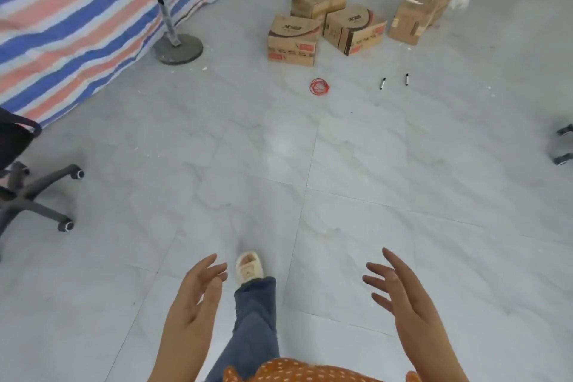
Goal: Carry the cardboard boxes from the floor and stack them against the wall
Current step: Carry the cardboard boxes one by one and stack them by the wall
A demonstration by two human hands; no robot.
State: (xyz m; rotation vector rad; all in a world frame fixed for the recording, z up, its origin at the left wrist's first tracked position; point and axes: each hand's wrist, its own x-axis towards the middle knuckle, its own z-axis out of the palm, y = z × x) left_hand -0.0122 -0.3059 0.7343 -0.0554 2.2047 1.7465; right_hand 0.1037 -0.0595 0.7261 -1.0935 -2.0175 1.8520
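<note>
Left hand (pixel 195 291) and right hand (pixel 400 291) reach forward, fingers spread, palms facing inward, empty.

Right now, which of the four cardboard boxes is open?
The rightmost box, standing apart from the other three: it lies tilted with a dark gap at its top end. The clustered three look closed.

The office chair (pixel 28 177) is cut off by the left edge, the fan stand (pixel 161 3) by the top. Box print (pixel 293 28) is blurred beyond reading. Both forearms are cropped below.
</note>
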